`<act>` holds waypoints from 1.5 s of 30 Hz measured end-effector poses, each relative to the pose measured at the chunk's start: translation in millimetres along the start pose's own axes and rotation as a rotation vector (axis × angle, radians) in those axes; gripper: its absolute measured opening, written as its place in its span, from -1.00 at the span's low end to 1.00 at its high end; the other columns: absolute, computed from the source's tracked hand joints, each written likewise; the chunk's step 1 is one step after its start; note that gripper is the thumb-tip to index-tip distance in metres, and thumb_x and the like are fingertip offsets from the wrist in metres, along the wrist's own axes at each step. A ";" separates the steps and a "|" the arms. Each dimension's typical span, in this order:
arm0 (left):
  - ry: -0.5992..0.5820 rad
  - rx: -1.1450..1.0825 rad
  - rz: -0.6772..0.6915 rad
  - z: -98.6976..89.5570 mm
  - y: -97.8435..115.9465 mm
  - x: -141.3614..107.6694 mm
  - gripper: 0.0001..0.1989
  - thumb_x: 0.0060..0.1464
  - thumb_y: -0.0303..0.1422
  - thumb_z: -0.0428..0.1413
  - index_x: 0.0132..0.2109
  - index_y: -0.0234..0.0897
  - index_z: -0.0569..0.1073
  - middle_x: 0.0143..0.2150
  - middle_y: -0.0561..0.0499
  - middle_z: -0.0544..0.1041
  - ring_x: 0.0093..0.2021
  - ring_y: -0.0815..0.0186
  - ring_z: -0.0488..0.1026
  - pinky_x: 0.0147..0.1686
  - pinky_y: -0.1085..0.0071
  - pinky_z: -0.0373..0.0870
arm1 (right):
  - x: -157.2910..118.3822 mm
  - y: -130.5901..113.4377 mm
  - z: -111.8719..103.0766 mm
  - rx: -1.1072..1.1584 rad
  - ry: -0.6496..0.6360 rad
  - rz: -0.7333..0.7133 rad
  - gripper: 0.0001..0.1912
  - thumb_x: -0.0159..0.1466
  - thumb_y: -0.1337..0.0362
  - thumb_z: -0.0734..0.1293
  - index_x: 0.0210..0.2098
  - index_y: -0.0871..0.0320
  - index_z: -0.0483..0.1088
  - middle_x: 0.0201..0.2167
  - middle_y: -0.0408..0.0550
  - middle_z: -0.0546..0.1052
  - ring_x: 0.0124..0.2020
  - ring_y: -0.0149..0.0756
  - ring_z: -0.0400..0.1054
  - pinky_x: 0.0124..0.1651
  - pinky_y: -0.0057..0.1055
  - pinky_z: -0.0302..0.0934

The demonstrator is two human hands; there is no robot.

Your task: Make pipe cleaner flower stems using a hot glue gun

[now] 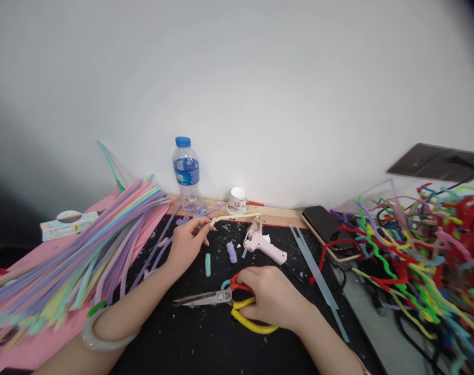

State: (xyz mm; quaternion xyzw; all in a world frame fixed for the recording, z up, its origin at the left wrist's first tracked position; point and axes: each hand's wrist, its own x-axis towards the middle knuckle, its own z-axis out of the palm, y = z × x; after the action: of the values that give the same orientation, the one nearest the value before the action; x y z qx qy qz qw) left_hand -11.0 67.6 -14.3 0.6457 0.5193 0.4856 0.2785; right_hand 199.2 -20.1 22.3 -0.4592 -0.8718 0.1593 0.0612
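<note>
My left hand pinches one end of a pale yellow pipe cleaner that stretches right toward the pink glue gun. A pale bangle sits on that wrist. My right hand grips the red and yellow handles of a pair of scissors. The shut blades lie flat on the black mat and point left. A short mint piece and a coiled lilac piece lie on the mat between the two hands.
A fan of pastel pipe cleaners lies on pink sheets at left. A heap of bright curled pipe cleaners fills the right. A water bottle, paper cup, phone and clear glue sticks stand along the back.
</note>
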 end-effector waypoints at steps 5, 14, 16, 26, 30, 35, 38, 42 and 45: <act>-0.078 -0.020 0.019 1.3 0.8 -0.5 -0.84 0.11 -0.30 0.05 -0.31 -0.29 0.45 -0.50 0.08 0.54 -0.64 0.42 0.40 -0.54 0.50 0.32 | -1.4 -4.9 -6.8 0.161 0.008 -0.064 -0.72 0.04 0.28 0.40 -0.23 0.14 0.40 -0.31 -0.11 0.47 -0.28 -0.27 0.33 -0.21 -0.45 0.16; -0.057 0.144 0.288 0.7 12.6 -12.9 -0.89 0.15 -0.40 0.03 -0.31 -0.30 0.43 -0.45 0.10 0.48 -0.61 0.47 0.40 -0.44 0.50 0.33 | 6.6 10.1 18.1 0.677 0.413 0.124 -0.82 0.24 0.37 0.17 -0.18 0.16 0.32 -0.53 -0.19 0.33 -0.55 -0.42 0.18 -0.47 -0.49 0.11; -0.051 0.151 0.378 0.8 15.5 -17.6 -0.89 0.16 -0.45 0.01 -0.30 -0.31 0.42 -0.46 0.09 0.48 -0.60 0.48 0.40 -0.44 0.52 0.32 | 9.9 14.2 26.4 0.825 0.484 0.163 -0.81 0.24 0.36 0.19 -0.16 0.16 0.31 -0.57 -0.22 0.31 -0.58 -0.44 0.17 -0.50 -0.50 0.09; -0.199 0.135 0.820 10.4 23.8 -34.5 -0.90 0.15 -0.53 0.04 -0.20 -0.29 0.42 -0.33 -0.01 0.56 -0.31 0.36 0.49 -0.30 0.50 0.37 | 18.4 11.6 22.5 1.625 0.428 0.165 -0.69 0.19 0.14 0.33 -0.13 0.15 0.34 -0.63 -0.25 0.35 -0.78 -0.61 -0.01 -0.75 -0.61 -0.21; -0.337 0.098 0.729 12.8 25.3 -35.7 -0.90 0.16 -0.51 0.03 -0.22 -0.30 0.43 -0.34 -0.02 0.55 -0.31 0.35 0.48 -0.29 0.49 0.37 | 16.8 13.7 19.9 1.755 0.481 0.181 -0.82 0.14 0.21 0.40 -0.37 0.15 0.34 -0.71 -0.29 0.32 -0.78 -0.61 0.00 -0.73 -0.63 -0.11; -0.392 0.093 0.511 13.6 23.9 -32.1 -0.92 0.14 -0.45 0.07 -0.21 -0.31 0.45 -0.28 -0.04 0.54 -0.44 0.41 0.43 -0.37 0.50 0.38 | 16.4 15.5 23.6 1.664 0.522 0.241 -0.75 0.11 0.21 0.43 -0.49 0.16 0.28 -0.70 -0.25 0.38 -0.74 -0.57 0.11 -0.71 -0.64 -0.05; -0.350 0.100 0.445 14.1 20.1 -29.5 -0.88 0.11 -0.42 0.10 -0.17 -0.30 0.46 -0.26 -0.03 0.57 -0.51 0.44 0.41 -0.40 0.50 0.38 | 17.5 17.1 25.9 1.580 0.569 0.260 -0.75 0.12 0.19 0.42 -0.50 0.17 0.28 -0.68 -0.25 0.39 -0.75 -0.58 0.11 -0.71 -0.64 -0.05; -0.299 0.105 0.350 13.5 15.6 -27.2 -0.80 0.08 -0.43 0.13 -0.10 -0.29 0.46 -0.28 -0.01 0.58 -0.54 0.44 0.40 -0.42 0.49 0.40 | 17.9 19.9 27.3 1.486 0.578 0.255 -0.76 0.15 0.18 0.39 -0.49 0.17 0.30 -0.67 -0.25 0.39 -0.75 -0.59 0.08 -0.72 -0.64 -0.06; -0.352 0.083 0.365 13.1 14.9 -26.5 -0.78 0.06 -0.42 0.15 -0.10 -0.28 0.47 -0.21 -0.04 0.58 -0.53 0.44 0.42 -0.40 0.47 0.42 | 16.5 21.2 26.3 1.410 0.529 0.248 -0.78 0.16 0.18 0.38 -0.47 0.18 0.32 -0.66 -0.25 0.37 -0.73 -0.58 0.08 -0.69 -0.62 -0.04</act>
State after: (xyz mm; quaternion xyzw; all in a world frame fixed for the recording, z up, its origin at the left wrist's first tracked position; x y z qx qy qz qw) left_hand 7.3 40.0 -15.3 0.8143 0.3572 0.3862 0.2455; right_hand 199.7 -1.2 -10.2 -0.4289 -0.4620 0.5687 0.5284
